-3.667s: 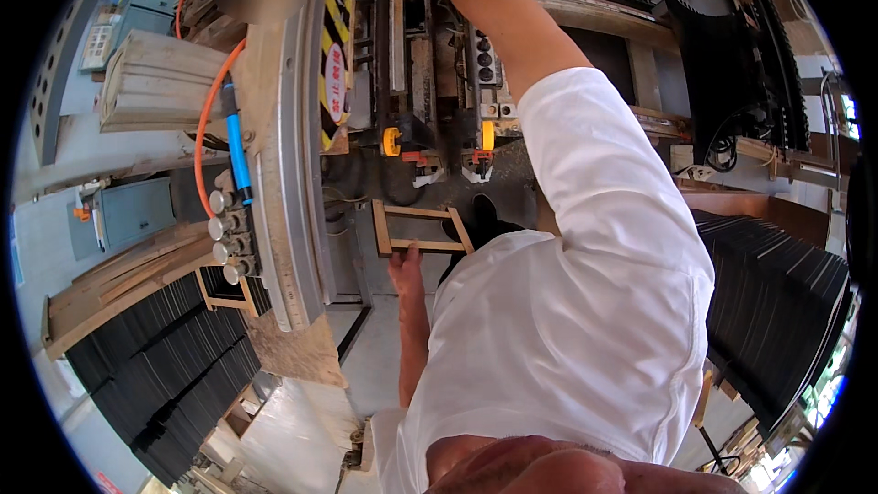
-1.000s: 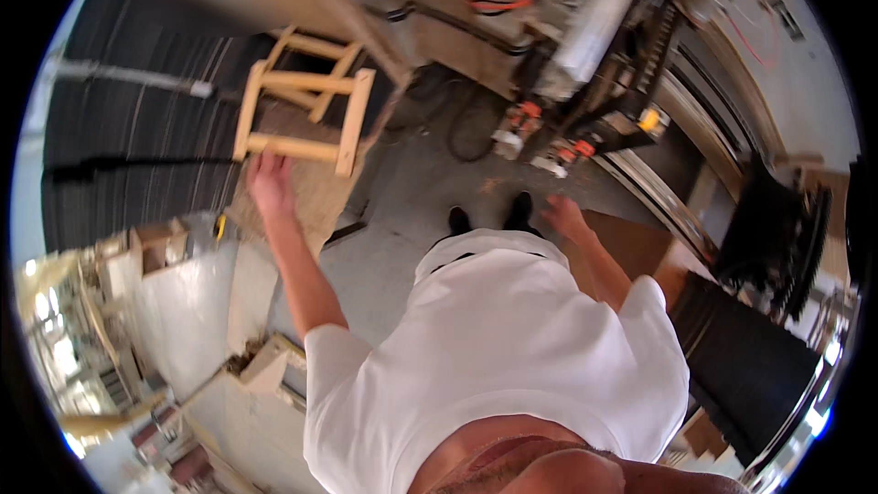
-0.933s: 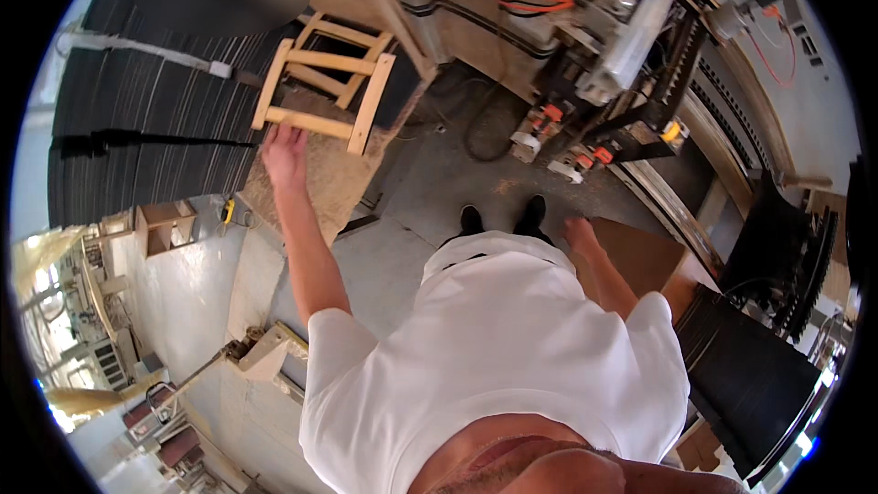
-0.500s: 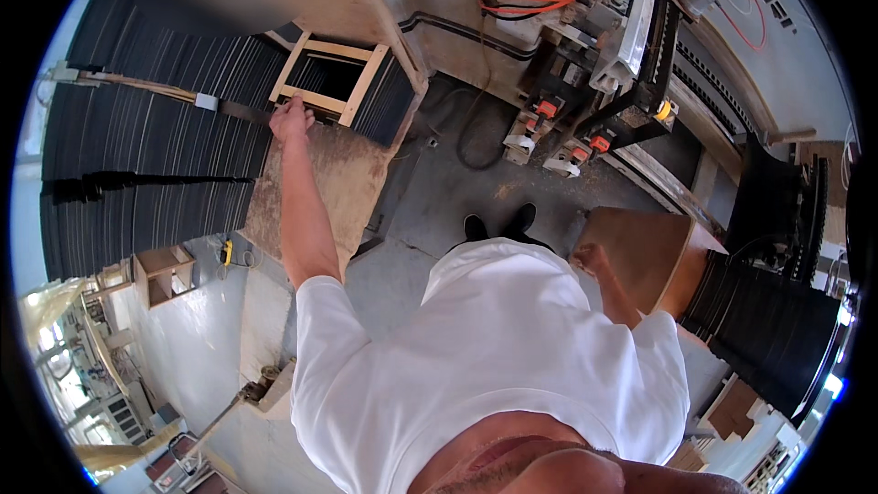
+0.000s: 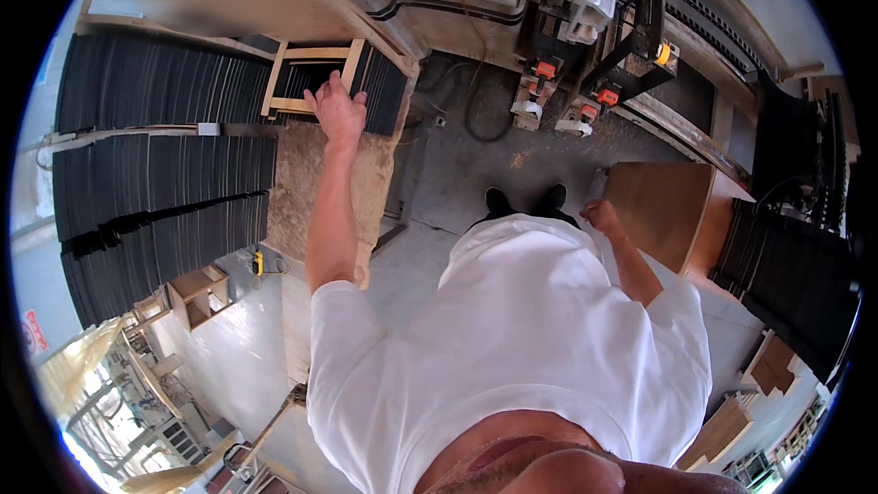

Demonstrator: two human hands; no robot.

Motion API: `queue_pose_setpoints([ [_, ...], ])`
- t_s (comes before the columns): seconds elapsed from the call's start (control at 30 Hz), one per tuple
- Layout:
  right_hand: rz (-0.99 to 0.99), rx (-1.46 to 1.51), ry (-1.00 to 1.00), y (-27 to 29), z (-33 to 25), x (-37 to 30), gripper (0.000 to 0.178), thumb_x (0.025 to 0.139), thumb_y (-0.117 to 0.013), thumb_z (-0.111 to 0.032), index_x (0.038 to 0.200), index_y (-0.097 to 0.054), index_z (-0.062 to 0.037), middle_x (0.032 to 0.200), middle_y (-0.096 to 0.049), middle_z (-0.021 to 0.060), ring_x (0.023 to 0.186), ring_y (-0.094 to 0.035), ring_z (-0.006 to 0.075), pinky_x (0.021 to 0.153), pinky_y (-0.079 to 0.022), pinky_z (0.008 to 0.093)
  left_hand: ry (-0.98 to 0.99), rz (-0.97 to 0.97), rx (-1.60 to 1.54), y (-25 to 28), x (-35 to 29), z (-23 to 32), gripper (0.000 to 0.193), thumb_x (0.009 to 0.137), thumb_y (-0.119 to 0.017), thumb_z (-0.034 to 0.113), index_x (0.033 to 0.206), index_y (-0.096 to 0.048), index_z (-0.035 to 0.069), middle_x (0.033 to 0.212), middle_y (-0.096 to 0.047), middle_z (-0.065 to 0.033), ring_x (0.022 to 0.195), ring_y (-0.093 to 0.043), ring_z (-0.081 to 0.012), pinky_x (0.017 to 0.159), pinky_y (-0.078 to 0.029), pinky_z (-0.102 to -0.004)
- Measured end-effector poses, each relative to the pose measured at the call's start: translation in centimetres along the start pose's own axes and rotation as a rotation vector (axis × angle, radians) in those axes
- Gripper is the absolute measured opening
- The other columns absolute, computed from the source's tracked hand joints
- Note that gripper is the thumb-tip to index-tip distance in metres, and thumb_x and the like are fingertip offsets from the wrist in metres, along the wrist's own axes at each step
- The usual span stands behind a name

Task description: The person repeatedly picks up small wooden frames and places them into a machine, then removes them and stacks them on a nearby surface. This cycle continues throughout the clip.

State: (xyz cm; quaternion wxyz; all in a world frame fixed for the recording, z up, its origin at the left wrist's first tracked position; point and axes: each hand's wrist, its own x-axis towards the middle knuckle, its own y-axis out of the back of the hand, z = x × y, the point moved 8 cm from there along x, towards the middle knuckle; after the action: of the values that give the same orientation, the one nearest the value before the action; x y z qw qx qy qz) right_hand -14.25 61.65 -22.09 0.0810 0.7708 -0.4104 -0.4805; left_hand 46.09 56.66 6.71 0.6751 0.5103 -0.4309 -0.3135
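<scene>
"As we look just ahead of our left hand's [image 5: 338, 114] fingers, what do we find?"

"The frame [image 5: 317, 53], lying over black strips [image 5: 380, 96]. Most of it sits ahead and to the left of those fingertips, and its near right corner passes beneath them."

"And its long axis?"

"It looks almost square to us, so we can't call one. The side bars run away from our fingers, roughly along the line of the forearm."

"How do our fingers stand?"

"On the left they're spread apart over that corner, clamped on nothing we can see; we can't tell how firmly they touch. Our right hand [image 5: 599, 217] is well apart, so the left is much nearer. The right's fingers curl in, and whether they hold anything we can't tell."

"Further out?"

"The board [image 5: 315, 174] lies behind our left fingers, the stacks [image 5: 174, 174] to their left, the machine [image 5: 544, 70] well off to their right. The box [image 5: 663, 206] is just right of our right fingers."
</scene>
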Motion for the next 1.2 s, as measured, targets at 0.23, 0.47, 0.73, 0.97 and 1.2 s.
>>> queue_pose_setpoints([
  [0.23, 0.032, 0.013, 0.084, 1.2, 4.1, -0.5, 0.017, 0.075, -0.065, -0.018, 0.068, -0.065, -0.0026, 0.056, -0.056, 0.0087, 0.051, -0.053, 0.0164, 0.050, -0.043, 0.0363, 0.038, -0.056, 0.003, -0.8, 1.1, 0.2, 0.070, 0.071, -0.077, 0.023, 0.131, -0.048, 0.000, 0.105, -0.064, -0.0211, 0.111, -0.055, -0.0343, 0.113, -0.020, -0.0535],
  [0.47, -0.044, 0.077, 0.060, 3.2, 13.4, -0.7, 0.012, 0.081, -0.064, -0.010, 0.077, -0.071, -0.0011, 0.061, -0.061, 0.0053, 0.055, -0.056, 0.0101, 0.049, -0.043, 0.0291, 0.032, 0.119, 0.274, 2.3, -0.7, 3.0, 0.089, 0.066, -0.079, 0.033, 0.137, -0.035, 0.001, 0.122, -0.055, -0.0202, 0.119, -0.047, -0.0356, 0.106, -0.024, -0.0564],
  [0.73, 0.140, 0.163, 0.113, 13.4, 12.1, -3.6, 0.020, 0.083, -0.066, -0.006, 0.100, -0.063, 0.0053, 0.076, -0.066, 0.0084, 0.068, -0.063, 0.0161, 0.061, -0.050, 0.0284, -0.051, 0.048, -0.662, -4.7, -16.4, 27.8, 0.040, 0.070, -0.067, 0.015, 0.106, -0.058, 0.001, 0.103, -0.061, -0.0211, 0.098, -0.056, -0.0400, 0.088, -0.042, -0.0502],
  [0.97, 0.607, 0.236, 0.545, 29.5, -3.5, -17.5, 0.040, 0.085, -0.064, 0.002, 0.124, -0.054, 0.0046, 0.119, -0.061, 0.0168, 0.107, -0.061, 0.0216, 0.089, -0.049, 0.0314, -0.399, -0.727, -0.763, -11.9, -23.6, 42.1, 0.048, 0.081, -0.067, 0.028, 0.121, -0.059, 0.003, 0.122, -0.059, -0.0189, 0.115, -0.055, -0.0357, 0.097, -0.045, -0.0435],
  [1.2, 1.552, -0.627, 0.599, 47.1, -16.1, -46.3, 0.033, 0.081, -0.072, -0.003, 0.113, -0.063, -0.0030, 0.121, -0.063, 0.0136, 0.114, -0.059, 0.0277, 0.097, -0.045, 0.0368, -0.340, -0.818, -0.912, -13.5, -20.0, 45.4, 0.043, 0.086, -0.067, 0.015, 0.124, -0.056, -0.001, 0.118, -0.064, -0.0164, 0.110, -0.062, -0.0247, 0.093, -0.049, -0.0347],
])
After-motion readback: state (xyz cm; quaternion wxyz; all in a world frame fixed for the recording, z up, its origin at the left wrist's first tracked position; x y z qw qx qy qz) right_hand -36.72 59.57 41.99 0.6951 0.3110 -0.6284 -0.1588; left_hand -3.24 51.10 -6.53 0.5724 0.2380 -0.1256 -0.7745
